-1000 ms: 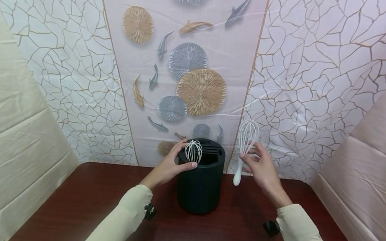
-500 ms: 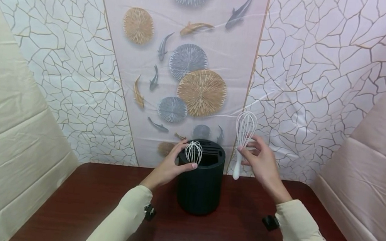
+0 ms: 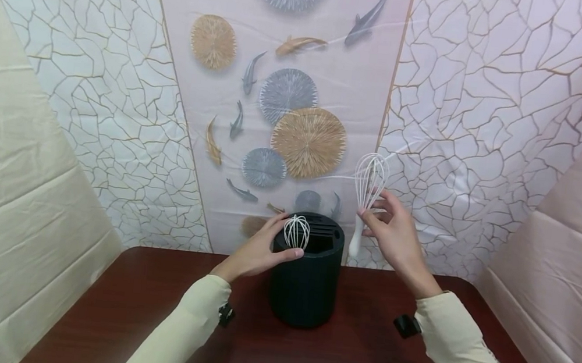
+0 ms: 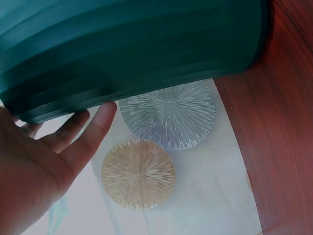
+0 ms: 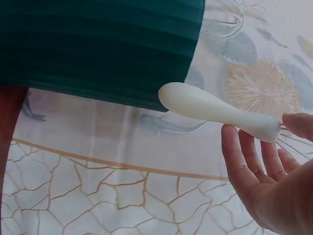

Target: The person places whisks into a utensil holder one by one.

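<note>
A dark utensil holder with slots in its top stands upright on the table; its ribbed side looks green in the wrist views. My left hand holds it near the top, thumb at the near rim and fingers at the far left side. Out of its opening pokes the wire head of a small whisk, the rest hidden inside. To the right, my right hand pinches a white whisk where wires meet handle. That whisk is in the air, wires up and handle down, apart from the holder.
The reddish-brown table lies beneath everything. A patterned cloth hangs behind it, close to the holder, and plain pale cloths slope along both sides. Each wrist carries a small black camera.
My right hand has lifted the white whisk higher and slightly left. My left hand stays on the utensil holder. The whole head view has shifted slightly.
</note>
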`<act>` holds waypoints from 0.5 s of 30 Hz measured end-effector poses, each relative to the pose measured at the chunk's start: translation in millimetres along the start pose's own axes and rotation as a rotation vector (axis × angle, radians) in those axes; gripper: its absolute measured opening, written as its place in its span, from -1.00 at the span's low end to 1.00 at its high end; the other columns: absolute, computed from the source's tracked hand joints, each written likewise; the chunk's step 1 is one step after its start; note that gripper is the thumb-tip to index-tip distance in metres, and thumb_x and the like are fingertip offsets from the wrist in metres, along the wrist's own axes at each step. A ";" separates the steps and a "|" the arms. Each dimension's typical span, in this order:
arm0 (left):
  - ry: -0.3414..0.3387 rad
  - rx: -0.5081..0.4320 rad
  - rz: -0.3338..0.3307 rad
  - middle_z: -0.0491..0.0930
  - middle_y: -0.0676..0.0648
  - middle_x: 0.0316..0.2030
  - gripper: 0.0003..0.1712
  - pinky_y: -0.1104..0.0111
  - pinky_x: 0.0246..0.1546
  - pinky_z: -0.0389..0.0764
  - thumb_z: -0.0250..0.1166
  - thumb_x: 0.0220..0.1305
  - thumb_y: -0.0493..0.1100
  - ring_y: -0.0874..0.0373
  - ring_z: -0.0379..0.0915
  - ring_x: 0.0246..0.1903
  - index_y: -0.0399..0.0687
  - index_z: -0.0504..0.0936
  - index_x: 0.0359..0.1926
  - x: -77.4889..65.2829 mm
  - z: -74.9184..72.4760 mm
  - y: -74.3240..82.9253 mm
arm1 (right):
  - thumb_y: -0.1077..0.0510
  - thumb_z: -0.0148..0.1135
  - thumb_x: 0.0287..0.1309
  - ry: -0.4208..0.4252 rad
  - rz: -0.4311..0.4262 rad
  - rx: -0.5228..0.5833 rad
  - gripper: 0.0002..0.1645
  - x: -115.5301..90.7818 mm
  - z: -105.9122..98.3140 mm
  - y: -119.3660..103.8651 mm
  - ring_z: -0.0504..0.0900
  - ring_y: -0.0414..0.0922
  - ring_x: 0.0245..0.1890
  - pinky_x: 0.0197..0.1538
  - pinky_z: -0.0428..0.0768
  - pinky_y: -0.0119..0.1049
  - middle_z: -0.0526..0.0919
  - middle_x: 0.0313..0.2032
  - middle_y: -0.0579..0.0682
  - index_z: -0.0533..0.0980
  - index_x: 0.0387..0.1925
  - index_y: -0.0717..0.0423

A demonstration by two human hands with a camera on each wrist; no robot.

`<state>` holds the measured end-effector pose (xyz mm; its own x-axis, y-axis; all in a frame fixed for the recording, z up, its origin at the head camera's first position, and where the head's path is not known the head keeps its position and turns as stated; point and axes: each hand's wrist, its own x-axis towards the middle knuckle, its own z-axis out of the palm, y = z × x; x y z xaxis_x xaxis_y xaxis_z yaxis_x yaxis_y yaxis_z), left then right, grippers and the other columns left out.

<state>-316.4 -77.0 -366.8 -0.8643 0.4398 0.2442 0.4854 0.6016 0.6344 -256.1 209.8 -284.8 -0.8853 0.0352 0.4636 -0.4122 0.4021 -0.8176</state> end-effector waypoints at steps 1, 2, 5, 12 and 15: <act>0.003 0.005 -0.005 -0.08 0.15 0.68 0.15 -0.18 0.48 0.25 0.24 0.23 0.62 -0.03 0.00 0.61 0.26 0.15 0.67 0.0 0.2 0.3 | 0.14 0.26 0.52 0.000 -0.003 0.004 -0.31 1.1 1.0 -1.3 0.69 0.15 0.02 -0.16 0.79 -0.22 0.61 0.14 0.31 0.29 0.53 0.21; 0.008 0.009 -0.006 -0.07 0.15 0.68 0.15 -0.19 0.48 0.25 0.23 0.23 0.62 -0.04 0.01 0.61 0.26 0.15 0.67 -0.1 0.5 0.5 | 0.14 0.26 0.52 0.000 -0.005 0.004 -0.31 2.1 2.1 -2.8 0.69 0.14 0.03 -0.16 0.79 -0.22 0.61 0.14 0.30 0.29 0.53 0.20; 0.027 0.005 -0.013 -0.04 0.17 0.68 0.14 -0.19 0.48 0.24 0.23 0.21 0.64 -0.05 0.03 0.60 0.29 0.16 0.67 0.3 3.5 1.0 | 0.14 0.25 0.52 0.002 -0.003 0.014 -0.32 4.5 3.6 -6.8 0.69 0.15 0.05 -0.12 0.79 -0.18 0.61 0.15 0.29 0.29 0.52 0.20; 0.084 -0.010 -0.025 0.06 0.17 0.65 0.14 -0.21 0.49 0.21 0.25 0.18 0.64 -0.04 0.07 0.59 0.35 0.18 0.66 1.1 8.1 1.5 | 0.08 0.28 0.51 0.017 -0.015 0.027 -0.23 9.2 5.9 -18.4 0.67 0.15 0.07 -0.13 0.79 -0.20 0.57 0.17 0.28 0.21 0.56 0.18; 0.091 -0.010 -0.025 0.08 0.17 0.65 0.12 -0.23 0.49 0.20 0.26 0.19 0.63 -0.04 0.07 0.59 0.37 0.19 0.66 0.3 8.2 1.7 | 0.06 0.29 0.50 0.020 -0.027 0.038 -0.20 10.6 7.2 -23.0 0.69 0.13 0.05 -0.16 0.79 -0.23 0.58 0.15 0.26 0.17 0.58 0.13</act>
<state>-314.8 -70.3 -371.7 -0.8848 0.3617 0.2936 0.4624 0.6050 0.6482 -257.5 194.3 -263.5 -0.8695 0.0427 0.4922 -0.4442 0.3682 -0.8167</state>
